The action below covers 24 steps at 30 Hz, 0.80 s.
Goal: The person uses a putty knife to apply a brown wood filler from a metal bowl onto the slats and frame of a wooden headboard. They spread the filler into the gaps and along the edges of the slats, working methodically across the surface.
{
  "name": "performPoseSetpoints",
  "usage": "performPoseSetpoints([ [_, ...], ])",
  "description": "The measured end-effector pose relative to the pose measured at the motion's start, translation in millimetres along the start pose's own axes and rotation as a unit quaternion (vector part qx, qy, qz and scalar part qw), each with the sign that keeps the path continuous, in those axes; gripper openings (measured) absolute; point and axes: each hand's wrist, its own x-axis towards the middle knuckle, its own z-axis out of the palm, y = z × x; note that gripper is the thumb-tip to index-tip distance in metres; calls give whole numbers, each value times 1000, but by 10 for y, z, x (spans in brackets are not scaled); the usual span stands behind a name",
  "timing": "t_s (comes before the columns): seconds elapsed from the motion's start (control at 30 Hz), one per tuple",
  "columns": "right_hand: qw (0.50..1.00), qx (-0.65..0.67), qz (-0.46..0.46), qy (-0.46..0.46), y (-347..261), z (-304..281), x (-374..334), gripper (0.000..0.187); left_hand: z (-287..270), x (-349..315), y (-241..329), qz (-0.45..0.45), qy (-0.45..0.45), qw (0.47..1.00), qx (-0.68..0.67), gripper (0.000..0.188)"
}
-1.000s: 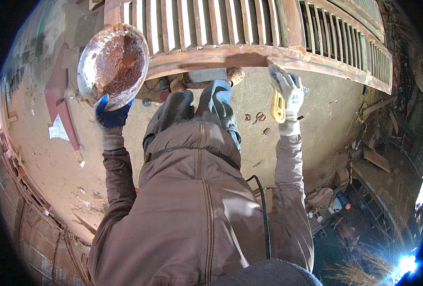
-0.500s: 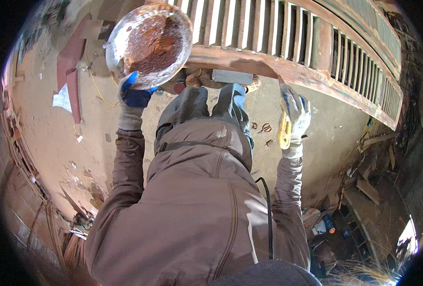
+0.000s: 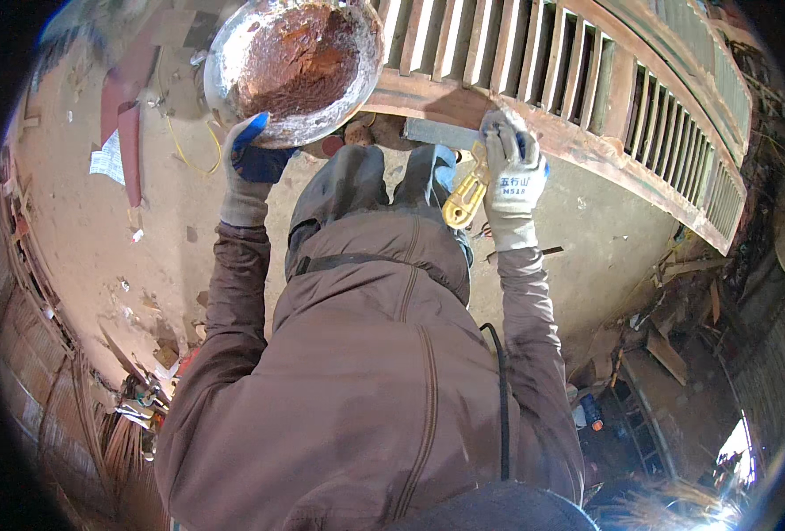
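At the upper left, my left hand (image 3: 258,168), in a grey-white glove with blue palm, grips the near rim of a round metal bowl (image 3: 220,75). Reddish-brown paste (image 3: 308,62) coats the inside of the bowl. My right hand (image 3: 512,159), gloved alike, is closed around a yellow-handled putty knife (image 3: 465,202). Its pierced handle points back toward me, and the blade is hidden behind my fingers. That hand is right beside the lower rail of a slatted wooden frame (image 3: 578,137), its fingertips overlapping the rail in the picture; whether they touch I cannot tell.
A grey block (image 3: 441,134) lies on the floor under the frame, in front of my knees. Left of the bowl are a dark red board (image 3: 130,150), a white sheet (image 3: 109,159) and a yellow cord (image 3: 199,164). Wood scraps (image 3: 666,354) and clutter lie at right.
My right hand has moved left and slightly up with the putty knife, its handle now slanting down and left. The bowl has shifted a little right and up in my left hand.
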Motion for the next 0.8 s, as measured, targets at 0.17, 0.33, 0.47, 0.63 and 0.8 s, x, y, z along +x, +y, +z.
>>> performPoseSetpoints([
  [0.17,998,44,43,1,85,-344,-37,41,212,-74,-25,178,-53,971,152,35],
  [0.33,997,74,26,4,256,-323,131,46,38,-60,-160,155,-2,964,217,34],
  [0.47,987,156,-18,27,-17,-577,434,41,271,-166,-72,120,-39,988,91,40],
  [0.63,957,281,-44,58,-716,-1072,806,37,946,-307,299,-24,-4,1000,1,57],
  [0.8,914,394,-1,96,-1174,-1079,1107,20,1465,-327,467,-1,70,987,141,98],
])
